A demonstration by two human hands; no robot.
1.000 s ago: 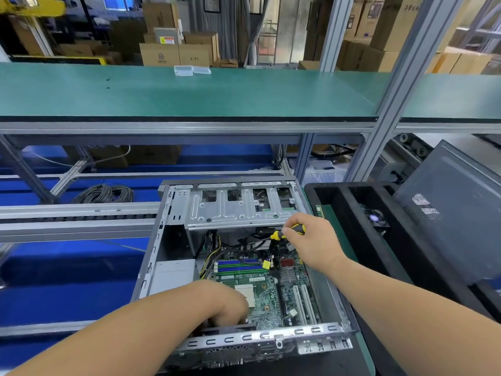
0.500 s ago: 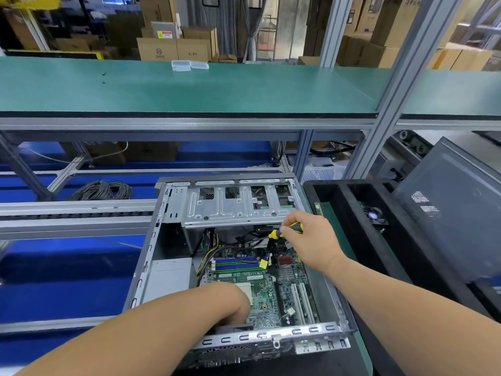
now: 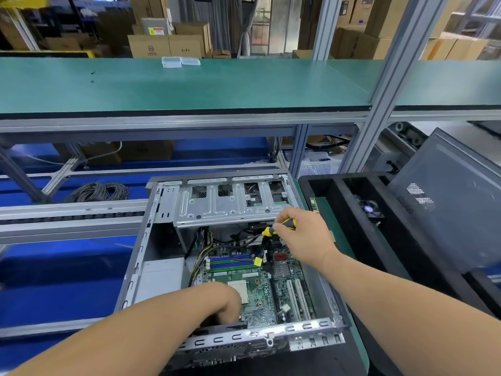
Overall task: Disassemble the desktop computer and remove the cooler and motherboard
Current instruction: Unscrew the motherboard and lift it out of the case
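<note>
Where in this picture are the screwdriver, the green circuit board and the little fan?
screwdriver (image 3: 282,227): head view, on its yellow-and-black handle below the right hand.
green circuit board (image 3: 254,289): head view, on its bare middle inside the case.
little fan (image 3: 369,209): head view, on its pale hub, in the black tray.

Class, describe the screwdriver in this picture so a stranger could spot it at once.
Find the open computer case lying in front of the person, motherboard showing. At its far right, just below the silver drive cage, the right hand grips the screwdriver. Its yellow and black handle is the only one there.
</note>
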